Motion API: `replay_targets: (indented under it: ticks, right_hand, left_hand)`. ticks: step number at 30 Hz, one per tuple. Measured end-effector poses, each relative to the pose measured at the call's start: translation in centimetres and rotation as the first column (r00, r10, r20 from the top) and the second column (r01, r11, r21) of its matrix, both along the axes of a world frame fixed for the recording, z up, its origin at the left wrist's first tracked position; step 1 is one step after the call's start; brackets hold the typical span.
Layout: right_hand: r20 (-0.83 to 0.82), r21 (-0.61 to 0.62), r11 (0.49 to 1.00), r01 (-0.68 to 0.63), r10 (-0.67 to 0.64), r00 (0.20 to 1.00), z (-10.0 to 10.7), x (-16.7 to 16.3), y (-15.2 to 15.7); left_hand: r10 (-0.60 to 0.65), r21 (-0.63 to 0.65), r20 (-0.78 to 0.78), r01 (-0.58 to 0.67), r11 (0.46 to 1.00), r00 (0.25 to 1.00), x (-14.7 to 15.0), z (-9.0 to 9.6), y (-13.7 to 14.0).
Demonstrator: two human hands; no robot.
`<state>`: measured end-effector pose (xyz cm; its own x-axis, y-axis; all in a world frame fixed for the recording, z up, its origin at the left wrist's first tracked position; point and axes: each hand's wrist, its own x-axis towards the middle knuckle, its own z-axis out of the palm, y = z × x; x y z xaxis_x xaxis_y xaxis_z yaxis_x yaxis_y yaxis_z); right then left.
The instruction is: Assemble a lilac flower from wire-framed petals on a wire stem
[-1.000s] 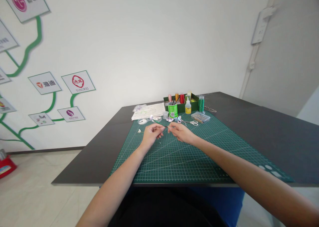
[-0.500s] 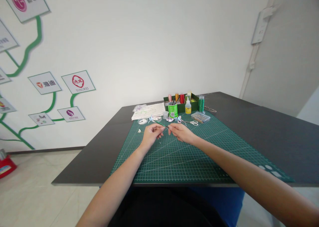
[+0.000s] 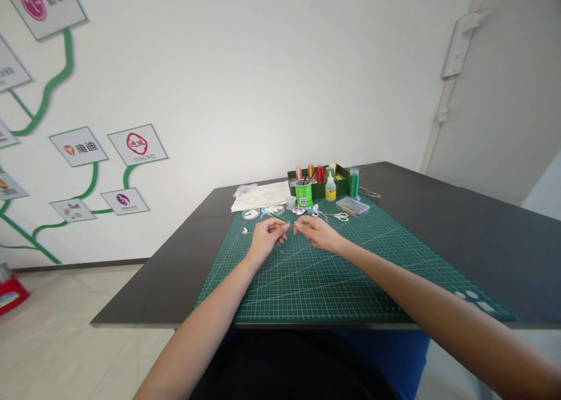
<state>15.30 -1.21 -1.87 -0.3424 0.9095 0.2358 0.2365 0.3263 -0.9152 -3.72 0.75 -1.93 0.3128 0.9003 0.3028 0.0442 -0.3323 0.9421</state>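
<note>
Over the green cutting mat point(image 3: 307, 283), my left hand point(image 3: 267, 236) is closed in a pinch on a thin green flower stem point(image 3: 279, 217). A small pale blue flower point(image 3: 265, 211) shows at the stem's far left end. My right hand point(image 3: 318, 233) has its thumb and fingertips pinched together at the stem's near right end, close to the left fingertips. What lies between those right fingertips is too small to make out fully. A small white flower piece point(image 3: 245, 231) lies on the mat left of my left hand.
Behind the hands stand a green can point(image 3: 304, 194), a glue bottle point(image 3: 330, 188), a green box point(image 3: 344, 180) with thread spools and a green spool point(image 3: 353, 182). Scissors point(image 3: 339, 216), a clear case point(image 3: 353, 206), white sheets point(image 3: 258, 196) and a small dish point(image 3: 251, 214) lie nearby.
My right fingertips have shifted slightly left and up, closer to the left ones. My left hand stays in place with its pinch on the stem.
</note>
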Motion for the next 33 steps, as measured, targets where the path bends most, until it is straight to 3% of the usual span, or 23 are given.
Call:
replay_targets:
  ticks: [11, 23, 33]
  right_hand:
    - [-0.075, 0.005, 1.000, -0.016, 0.016, 0.997, -0.68, 0.13, 0.51]
    - [0.040, 0.090, 0.992, 0.087, -0.091, 0.995, -0.03, 0.21, 0.28]
    - [0.015, 0.092, 0.989, 0.117, -0.119, 0.993, 0.17, 0.18, 0.12]
  left_hand:
    - [-0.002, 0.013, 0.003, 0.002, 1.000, 1.000, 0.01, 0.04, -0.06]
    - [-0.005, 0.001, -0.001, 0.005, 1.000, 1.000, 0.00, -0.16, 0.19]
    - [-0.001, -0.019, 0.011, 0.001, 1.000, 1.000, 0.06, -0.05, 0.04]
